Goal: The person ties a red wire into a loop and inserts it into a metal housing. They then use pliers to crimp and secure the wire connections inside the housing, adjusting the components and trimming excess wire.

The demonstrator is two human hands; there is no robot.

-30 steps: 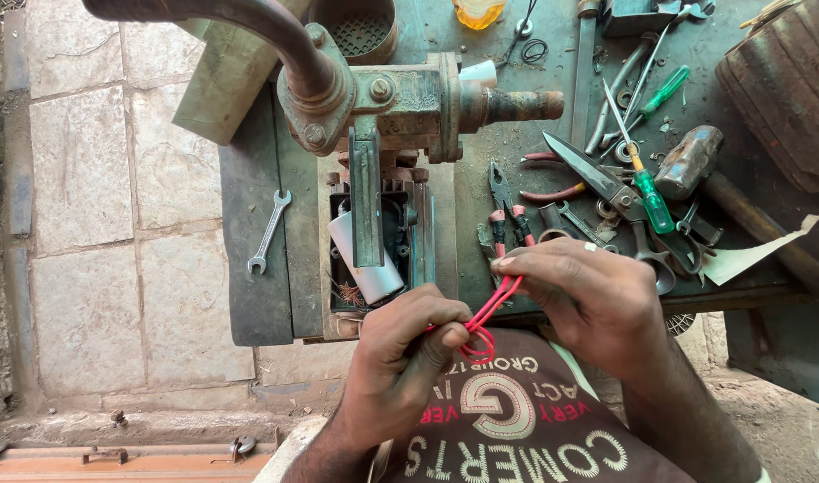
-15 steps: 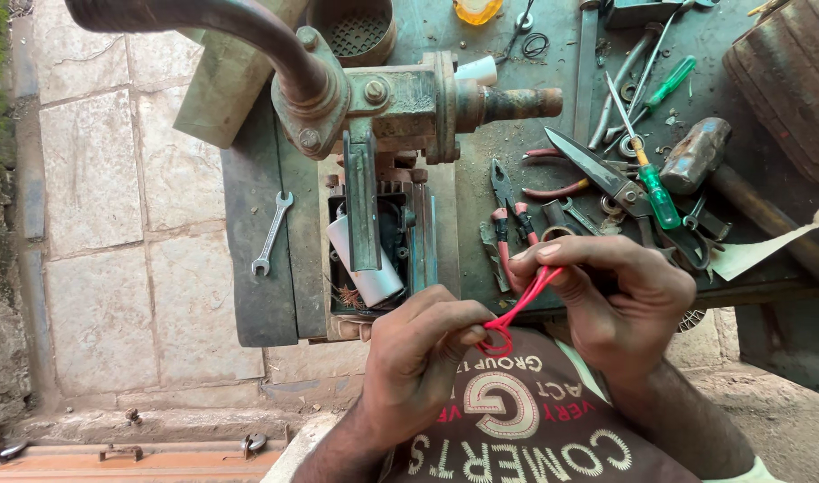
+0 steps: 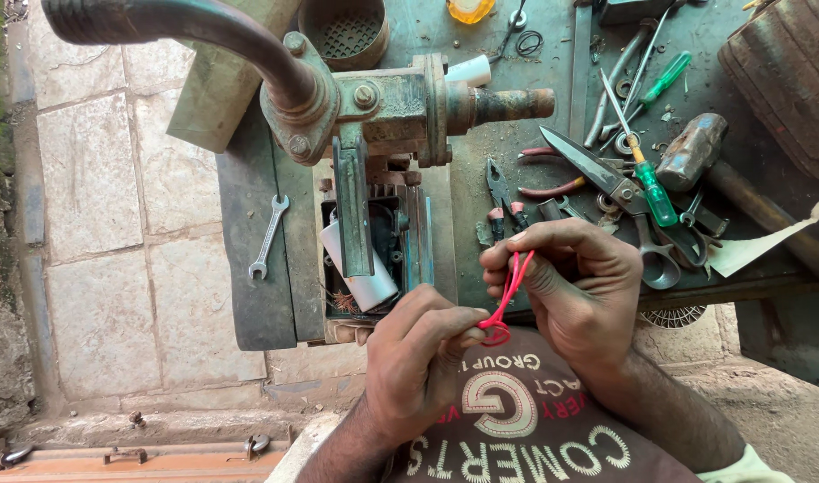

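A thin red wire (image 3: pixel 508 295) runs between both my hands, just in front of the workbench edge. My left hand (image 3: pixel 420 358) pinches its lower, looped end between thumb and fingers. My right hand (image 3: pixel 566 291) holds the upper end, the fingers curled around it. Right above my hands sits an old rusty pump and motor assembly (image 3: pixel 373 161) with a white cylinder (image 3: pixel 360 273) in its open housing. Pliers with red handles (image 3: pixel 506 201) lie on the bench beside my right hand.
The dark workbench (image 3: pixel 257 206) carries a small spanner (image 3: pixel 268 237), large scissors (image 3: pixel 619 192), a green-handled screwdriver (image 3: pixel 646 179), a hammer (image 3: pixel 695 152), and other tools at right. A curved pipe (image 3: pixel 177 22) reaches left. Stone paving (image 3: pixel 96 224) lies left of the bench.
My hands have shifted slightly lower and apart along the red wire; the right hand has lifted its end higher. The view has moved a little closer to the bench.
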